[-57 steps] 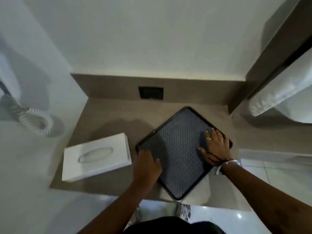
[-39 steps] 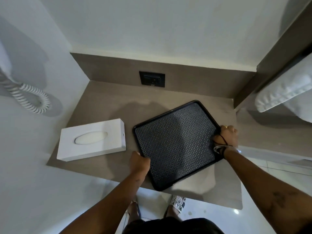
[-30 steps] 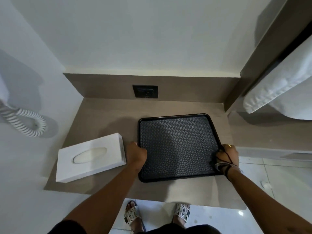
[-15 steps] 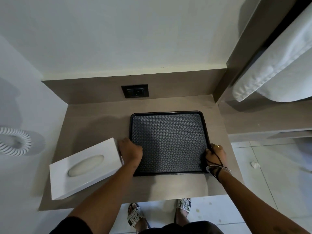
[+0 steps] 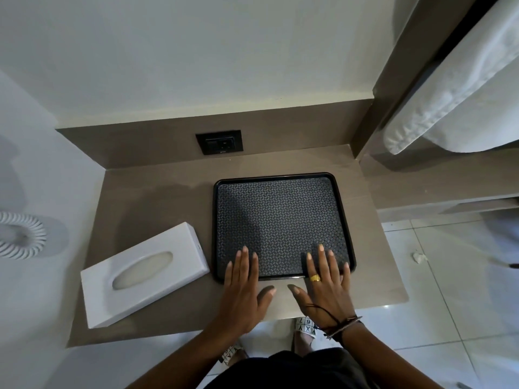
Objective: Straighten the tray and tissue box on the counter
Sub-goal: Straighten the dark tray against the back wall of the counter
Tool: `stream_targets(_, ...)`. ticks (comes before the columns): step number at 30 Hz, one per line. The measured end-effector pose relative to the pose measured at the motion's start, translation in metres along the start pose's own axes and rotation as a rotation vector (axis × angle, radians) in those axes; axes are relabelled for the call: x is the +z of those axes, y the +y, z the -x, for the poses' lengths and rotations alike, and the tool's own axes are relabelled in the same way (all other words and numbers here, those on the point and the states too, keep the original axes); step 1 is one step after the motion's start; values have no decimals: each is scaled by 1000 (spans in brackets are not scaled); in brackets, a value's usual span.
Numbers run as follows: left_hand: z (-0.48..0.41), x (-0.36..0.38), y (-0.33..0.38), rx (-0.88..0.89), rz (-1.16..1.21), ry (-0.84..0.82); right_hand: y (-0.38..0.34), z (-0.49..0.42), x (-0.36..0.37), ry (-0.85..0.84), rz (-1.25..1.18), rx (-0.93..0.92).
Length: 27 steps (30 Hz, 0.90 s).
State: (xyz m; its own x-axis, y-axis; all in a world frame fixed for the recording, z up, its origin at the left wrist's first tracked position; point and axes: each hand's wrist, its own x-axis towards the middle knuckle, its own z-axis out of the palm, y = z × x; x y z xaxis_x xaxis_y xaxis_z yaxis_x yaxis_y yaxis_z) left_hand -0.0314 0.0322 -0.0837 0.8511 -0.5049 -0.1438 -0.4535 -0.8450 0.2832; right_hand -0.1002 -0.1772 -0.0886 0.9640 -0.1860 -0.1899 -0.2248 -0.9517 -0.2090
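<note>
**A:** Where are the fingers?

**B:** Both hands lie flat, palms down, fingers straight and slightly spread, gripping nothing. The left hand (image 5: 241,290) has its fingertips (image 5: 245,249) over the near left part of the tray (image 5: 278,220), with the palm over the bare counter (image 5: 157,192) in front of it. The right hand (image 5: 323,290) mirrors it at the near right part, and its little finger reaches the tray's near right corner. Whether the fingertips press on the tray or hover just above it, I cannot tell.

**A:** Anything on the hands?

**B:** A gold ring (image 5: 315,278) on a right finger, and dark cords and a bracelet (image 5: 341,324) at the right wrist.

**A:** How does the tray sit?

**B:** It is black with a woven-patterned floor and a raised rim, lying flat on the right half of the brown counter. Its edges run roughly parallel to the back wall and the counter's front edge.

**A:** And the tissue box?

**B:** The white tissue box (image 5: 146,273) lies on the counter just left of the tray, turned at an angle. Its far right corner comes close beside the tray's left rim, and its near end points toward the front left corner of the counter. Neither hand touches it.

**A:** What surrounds them?

**B:** A dark wall socket (image 5: 219,142) behind the tray, a coiled white cord (image 5: 22,237) on the left wall, white towels (image 5: 455,88) hanging upper right, and patterned sandals (image 5: 304,327) on the tiled floor below.
</note>
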Motion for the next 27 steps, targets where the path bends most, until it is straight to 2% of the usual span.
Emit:
stream_targets(6,5,8,-18,67,-89,-61,7,-8,3,-92,0,-11)
stream_targets(27,-71,-15,-32,-18,-59,-57,4,-100,-22,-99,17,-45)
